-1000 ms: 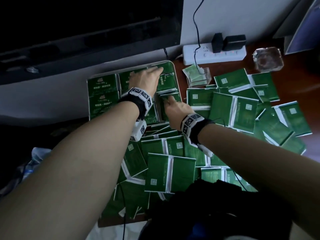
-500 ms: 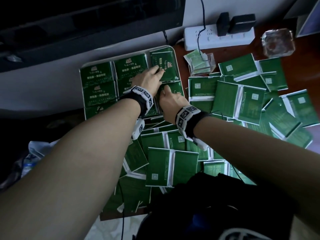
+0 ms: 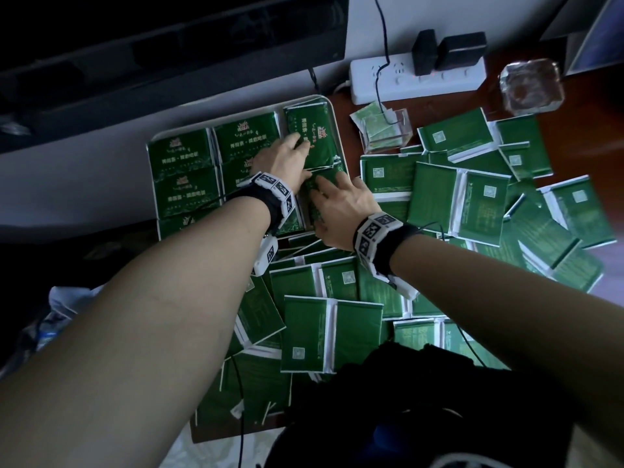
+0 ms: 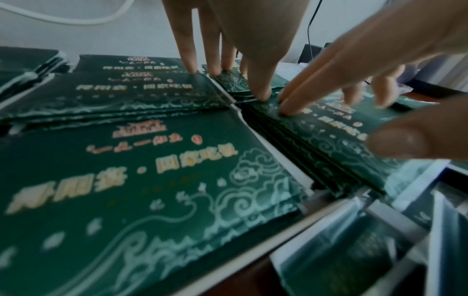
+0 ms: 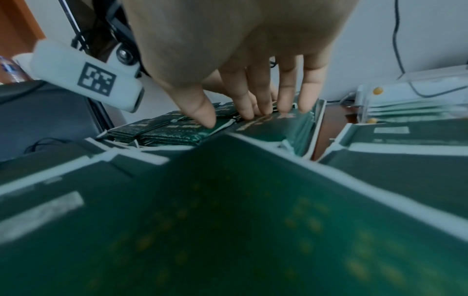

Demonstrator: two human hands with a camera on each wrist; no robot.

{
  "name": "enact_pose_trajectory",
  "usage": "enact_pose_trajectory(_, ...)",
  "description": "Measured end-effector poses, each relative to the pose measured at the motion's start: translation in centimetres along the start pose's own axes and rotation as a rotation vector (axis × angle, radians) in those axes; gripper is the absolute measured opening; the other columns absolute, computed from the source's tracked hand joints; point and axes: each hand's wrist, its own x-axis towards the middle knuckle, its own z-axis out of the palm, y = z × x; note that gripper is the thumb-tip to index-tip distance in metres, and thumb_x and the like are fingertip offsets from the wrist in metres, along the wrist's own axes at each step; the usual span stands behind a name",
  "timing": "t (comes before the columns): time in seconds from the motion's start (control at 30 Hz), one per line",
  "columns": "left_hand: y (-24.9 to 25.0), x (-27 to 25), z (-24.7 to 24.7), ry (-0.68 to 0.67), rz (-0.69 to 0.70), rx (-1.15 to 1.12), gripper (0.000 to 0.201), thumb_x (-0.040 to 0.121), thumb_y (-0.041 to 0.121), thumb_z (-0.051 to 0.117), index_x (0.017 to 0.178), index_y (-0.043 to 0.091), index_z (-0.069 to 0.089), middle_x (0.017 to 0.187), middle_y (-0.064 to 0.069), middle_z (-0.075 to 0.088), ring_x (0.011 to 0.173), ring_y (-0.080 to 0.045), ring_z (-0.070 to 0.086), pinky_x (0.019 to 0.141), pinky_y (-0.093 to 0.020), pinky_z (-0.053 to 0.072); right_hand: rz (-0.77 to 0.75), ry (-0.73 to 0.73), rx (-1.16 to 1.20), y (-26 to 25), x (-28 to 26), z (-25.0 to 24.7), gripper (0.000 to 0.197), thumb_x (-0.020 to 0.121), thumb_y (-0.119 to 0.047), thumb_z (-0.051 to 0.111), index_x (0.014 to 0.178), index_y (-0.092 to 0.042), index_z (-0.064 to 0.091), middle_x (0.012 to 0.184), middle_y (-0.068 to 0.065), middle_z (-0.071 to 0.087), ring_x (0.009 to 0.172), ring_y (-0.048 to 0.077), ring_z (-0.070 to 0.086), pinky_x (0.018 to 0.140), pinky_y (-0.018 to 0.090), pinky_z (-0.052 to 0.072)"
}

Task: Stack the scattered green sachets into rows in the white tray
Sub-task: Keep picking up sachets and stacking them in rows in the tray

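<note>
both hands, left hand and right hand, press flat fingers on sachets at the tray, upper centre; best squaring edges gently.

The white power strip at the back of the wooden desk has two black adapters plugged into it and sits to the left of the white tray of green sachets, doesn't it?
Not quite: the white power strip, with its two black adapters, sits to the right of the white tray of green sachets, not the left. The head view shows it.
</note>
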Motion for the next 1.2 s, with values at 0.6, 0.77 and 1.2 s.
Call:
enact_pose_trajectory(0.6,1.6,0.4,-1.9,-0.022,-0.031,0.052,0.054,0.094,0.038,0.061,0.141,0.014,0.047,0.146,-0.007,0.044,0.13,-0.029,0.044,0.097,-0.045,0.044,-0.003,-0.153,0.041,1.5,0.9,1.1,0.082,0.087,-0.047,0.063,0.155,-0.021,0.024,0.164,0.009,0.009,0.145,0.047,0.015,0.118,0.055,0.024)
enact_pose_trajectory(0.77,1.6,0.5,-1.6,-0.01,-0.03,0.055,0.054,0.094,0.038,0.062,0.14,0.014,0.047,0.144,-0.007,0.046,0.128,-0.029,0.046,0.095,-0.045,0.045,0.004,-0.164,0.039,1.4,0.9,0.9,0.082,0.087,-0.045,0.064,0.155,-0.021,0.023,0.164,0.009,0.008,0.145,0.048,0.014,0.118,0.057,0.023)
enact_pose_trajectory(1.2,2.7,-3.3,-2.7,0.042,-0.078,0.02,0.043,0.097,0.032,0.054,0.136,0.016,0.05,0.141,-0.005,0.049,0.123,-0.027,0.05,0.093,-0.042,0.047,0.101,-0.114,0.09,1.8,-1.4,-1.0,0.071,0.092,-0.044,0.055,0.154,-0.024,0.026,0.164,0.005,0.012,0.145,0.043,0.021,0.115,0.057,0.027)
